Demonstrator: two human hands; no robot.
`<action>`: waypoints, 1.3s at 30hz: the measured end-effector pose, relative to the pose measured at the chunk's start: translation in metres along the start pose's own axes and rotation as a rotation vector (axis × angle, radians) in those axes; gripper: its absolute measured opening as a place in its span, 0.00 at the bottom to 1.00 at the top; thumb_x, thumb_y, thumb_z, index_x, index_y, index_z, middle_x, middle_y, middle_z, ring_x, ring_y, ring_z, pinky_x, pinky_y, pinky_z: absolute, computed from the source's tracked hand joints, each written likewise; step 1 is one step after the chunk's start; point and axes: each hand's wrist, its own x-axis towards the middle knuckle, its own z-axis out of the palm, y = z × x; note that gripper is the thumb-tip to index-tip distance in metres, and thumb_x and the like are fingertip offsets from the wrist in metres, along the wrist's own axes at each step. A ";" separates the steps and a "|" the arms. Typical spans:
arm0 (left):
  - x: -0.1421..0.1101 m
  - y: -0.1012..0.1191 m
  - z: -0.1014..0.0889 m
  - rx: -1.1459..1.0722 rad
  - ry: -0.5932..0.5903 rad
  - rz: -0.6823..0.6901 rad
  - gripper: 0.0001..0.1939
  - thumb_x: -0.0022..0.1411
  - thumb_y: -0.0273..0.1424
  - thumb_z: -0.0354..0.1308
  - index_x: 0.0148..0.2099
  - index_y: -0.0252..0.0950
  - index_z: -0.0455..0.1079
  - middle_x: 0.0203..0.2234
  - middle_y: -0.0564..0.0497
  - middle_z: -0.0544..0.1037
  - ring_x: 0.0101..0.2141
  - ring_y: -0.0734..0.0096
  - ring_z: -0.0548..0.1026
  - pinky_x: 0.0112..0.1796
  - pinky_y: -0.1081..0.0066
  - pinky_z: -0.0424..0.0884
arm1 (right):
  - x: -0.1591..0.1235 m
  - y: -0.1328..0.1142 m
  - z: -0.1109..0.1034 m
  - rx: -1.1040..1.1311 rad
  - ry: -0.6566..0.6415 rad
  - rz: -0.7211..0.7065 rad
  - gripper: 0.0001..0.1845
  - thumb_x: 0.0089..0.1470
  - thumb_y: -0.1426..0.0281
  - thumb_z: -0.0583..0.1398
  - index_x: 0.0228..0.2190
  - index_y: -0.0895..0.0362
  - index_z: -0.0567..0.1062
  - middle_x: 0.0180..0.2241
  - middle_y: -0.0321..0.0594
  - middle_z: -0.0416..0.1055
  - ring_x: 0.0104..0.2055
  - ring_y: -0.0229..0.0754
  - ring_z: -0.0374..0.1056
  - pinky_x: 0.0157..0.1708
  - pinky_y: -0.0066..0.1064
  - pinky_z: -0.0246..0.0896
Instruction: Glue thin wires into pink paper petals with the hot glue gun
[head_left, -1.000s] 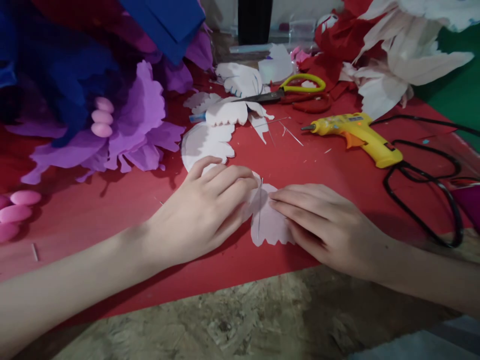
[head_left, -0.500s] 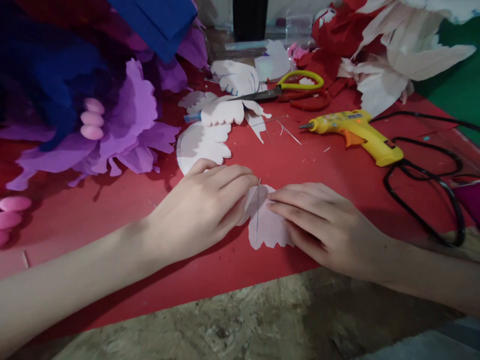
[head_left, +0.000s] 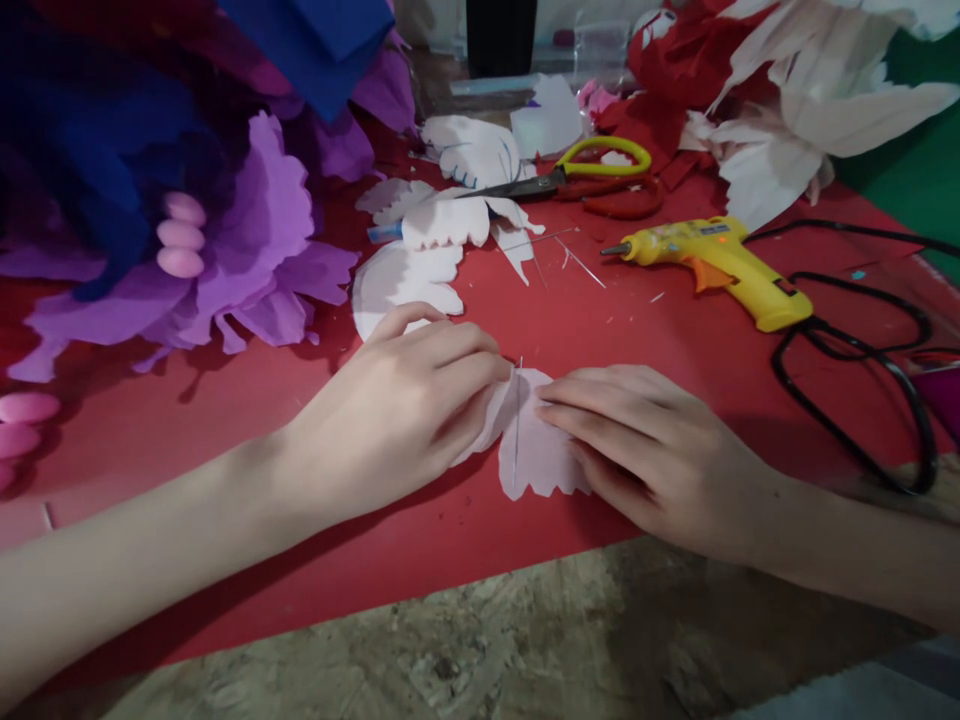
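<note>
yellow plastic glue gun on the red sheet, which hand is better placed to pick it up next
Right, likely: the glue gun lies nearer the right hand, handle toward that side; the left hand is farther. Both touch pale scalloped paper.

A: "What setting was this?"
B: "A craft work area — a glue gun (head_left: 712,262) and scissors (head_left: 551,184) lay on a red sheet (head_left: 555,325) among paper scraps (head_left: 450,222)."
A: "Which other features indicated handcraft?"
B: "Large purple petals (head_left: 262,200) and white petals (head_left: 765,185) flanked the surface; rough chipboard (head_left: 450,660) showed at the near edge. Whether it stood in a home or a workshop — that could not be determined."
</note>
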 end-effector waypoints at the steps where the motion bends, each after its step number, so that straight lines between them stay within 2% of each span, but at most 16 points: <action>1: 0.000 0.001 0.000 -0.004 -0.008 -0.006 0.13 0.65 0.25 0.42 0.38 0.33 0.69 0.32 0.49 0.77 0.34 0.68 0.74 0.40 0.64 0.64 | 0.000 0.000 0.000 -0.003 0.001 -0.001 0.15 0.55 0.79 0.50 0.38 0.66 0.74 0.40 0.49 0.74 0.43 0.45 0.70 0.41 0.39 0.69; 10: 0.002 0.002 -0.002 -0.053 -0.080 -0.040 0.11 0.62 0.22 0.44 0.41 0.30 0.68 0.35 0.47 0.76 0.33 0.67 0.74 0.36 0.66 0.65 | 0.000 0.001 0.000 -0.003 0.017 -0.019 0.14 0.54 0.79 0.50 0.38 0.66 0.74 0.39 0.50 0.74 0.42 0.44 0.70 0.40 0.38 0.70; 17: 0.002 0.003 0.000 -0.132 -0.091 -0.068 0.17 0.61 0.22 0.43 0.50 0.25 0.64 0.44 0.42 0.74 0.44 0.64 0.73 0.42 0.67 0.67 | -0.002 0.001 0.000 0.012 0.006 -0.008 0.14 0.54 0.79 0.51 0.40 0.66 0.73 0.41 0.50 0.74 0.44 0.44 0.69 0.42 0.40 0.69; 22: 0.001 0.004 0.002 -0.136 -0.137 -0.075 0.23 0.62 0.33 0.49 0.55 0.24 0.59 0.49 0.39 0.72 0.47 0.59 0.71 0.47 0.62 0.64 | -0.002 0.001 0.000 0.005 -0.012 0.002 0.14 0.55 0.78 0.50 0.39 0.64 0.73 0.41 0.49 0.73 0.45 0.44 0.68 0.42 0.41 0.69; 25: 0.000 0.005 0.003 -0.113 -0.171 -0.108 0.32 0.57 0.41 0.56 0.57 0.26 0.57 0.50 0.41 0.71 0.48 0.58 0.70 0.50 0.62 0.61 | -0.003 0.001 0.000 0.004 -0.013 -0.005 0.14 0.54 0.78 0.50 0.38 0.64 0.73 0.41 0.49 0.73 0.44 0.45 0.68 0.41 0.41 0.69; 28: -0.001 0.005 0.004 -0.105 -0.207 -0.128 0.37 0.54 0.45 0.59 0.59 0.28 0.55 0.51 0.42 0.70 0.48 0.58 0.70 0.50 0.63 0.60 | -0.003 0.001 0.000 0.006 -0.015 -0.005 0.14 0.54 0.78 0.50 0.38 0.64 0.73 0.41 0.50 0.73 0.44 0.45 0.68 0.42 0.41 0.68; 35: -0.003 0.004 0.006 -0.056 -0.198 -0.107 0.39 0.52 0.46 0.59 0.59 0.28 0.54 0.51 0.42 0.70 0.48 0.57 0.69 0.51 0.61 0.57 | -0.002 0.001 0.000 0.001 0.008 -0.012 0.14 0.53 0.79 0.51 0.38 0.66 0.73 0.41 0.50 0.73 0.44 0.46 0.68 0.41 0.41 0.68; 39: -0.003 0.005 0.007 -0.038 -0.187 -0.091 0.40 0.52 0.46 0.60 0.59 0.27 0.55 0.50 0.42 0.71 0.47 0.57 0.69 0.48 0.62 0.59 | -0.002 0.001 0.001 -0.003 -0.007 -0.014 0.14 0.54 0.78 0.50 0.37 0.65 0.73 0.41 0.50 0.73 0.44 0.45 0.68 0.41 0.41 0.69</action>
